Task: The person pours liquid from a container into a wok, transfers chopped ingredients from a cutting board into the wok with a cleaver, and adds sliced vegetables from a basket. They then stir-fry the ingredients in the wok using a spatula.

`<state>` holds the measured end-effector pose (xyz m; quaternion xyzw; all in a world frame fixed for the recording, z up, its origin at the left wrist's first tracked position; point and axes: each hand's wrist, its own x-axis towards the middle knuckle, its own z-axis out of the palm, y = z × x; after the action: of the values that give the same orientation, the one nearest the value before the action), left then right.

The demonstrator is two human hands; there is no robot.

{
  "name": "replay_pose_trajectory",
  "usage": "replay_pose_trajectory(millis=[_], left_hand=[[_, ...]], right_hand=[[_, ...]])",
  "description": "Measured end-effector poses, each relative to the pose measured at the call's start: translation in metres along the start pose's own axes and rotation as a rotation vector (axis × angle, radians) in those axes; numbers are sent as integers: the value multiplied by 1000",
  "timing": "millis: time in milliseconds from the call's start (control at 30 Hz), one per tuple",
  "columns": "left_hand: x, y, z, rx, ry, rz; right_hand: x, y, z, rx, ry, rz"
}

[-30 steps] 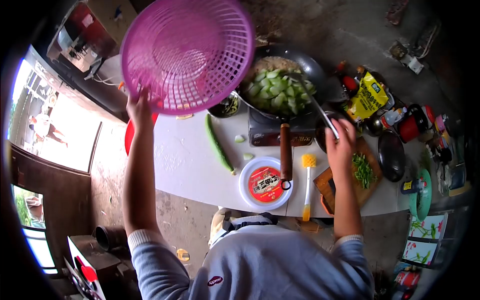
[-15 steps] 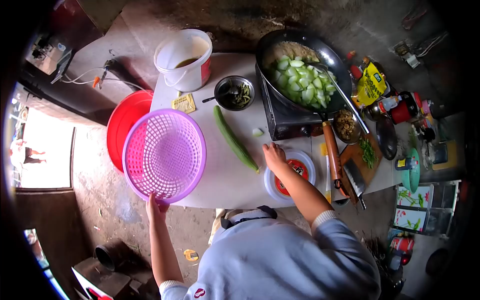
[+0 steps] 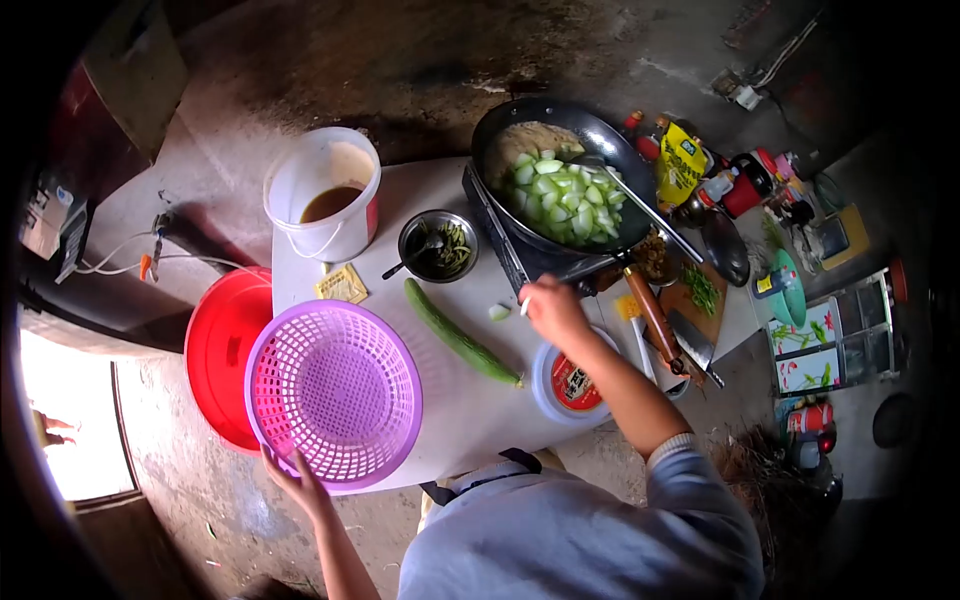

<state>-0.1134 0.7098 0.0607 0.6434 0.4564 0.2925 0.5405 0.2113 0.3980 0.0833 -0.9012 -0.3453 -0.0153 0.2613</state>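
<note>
My left hand [image 3: 300, 488] grips the near rim of a purple slotted basket [image 3: 350, 395], which is over the table's left front part. Between the fingertips of my right hand [image 3: 555, 315] is a small pale piece [image 3: 525, 306]. Another pale green piece [image 3: 499, 312] lies on the table close by. A long green gourd [image 3: 460, 335] is between the basket and my right hand. Beyond that hand, a black wok [image 3: 640, 185] on a stove holds chopped green pieces [image 3: 565, 200] and a metal spatula [image 3: 655, 215].
A white bucket [image 3: 350, 235] with brown liquid, a metal bowl [image 3: 440, 245] and a yellow packet [image 3: 342, 284] stand at the back left. A red basin [image 3: 215, 350] is beside the table. At right are a round-lidded tub [image 3: 575, 382], brush, knife [image 3: 692, 337], cutting board and bottles.
The basket has come down from over the table's back to its left front. My right hand has let go of the spatula, moved left and taken a pale piece.
</note>
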Motion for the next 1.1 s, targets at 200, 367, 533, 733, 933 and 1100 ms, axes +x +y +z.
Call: replay_pose_trajectory(millis=[200, 367, 533, 733, 933, 1100], left_hand=[[10, 36, 51, 420, -59, 474], [-4, 30, 60, 406, -215, 457], [-20, 6, 50, 418, -267, 441], [-36, -3, 26, 392, -267, 369], [-40, -2, 28, 348, -259, 341], [-37, 3, 45, 278, -315, 384]], right_hand=[[60, -47, -126, -495, 649, 97], [40, -21, -51, 42, 199, 270], [10, 28, 89, -495, -317, 314], [20, 43, 133, -529, -398, 399], [19, 23, 142, -582, -616, 327], [9, 22, 132, -415, -498, 445]])
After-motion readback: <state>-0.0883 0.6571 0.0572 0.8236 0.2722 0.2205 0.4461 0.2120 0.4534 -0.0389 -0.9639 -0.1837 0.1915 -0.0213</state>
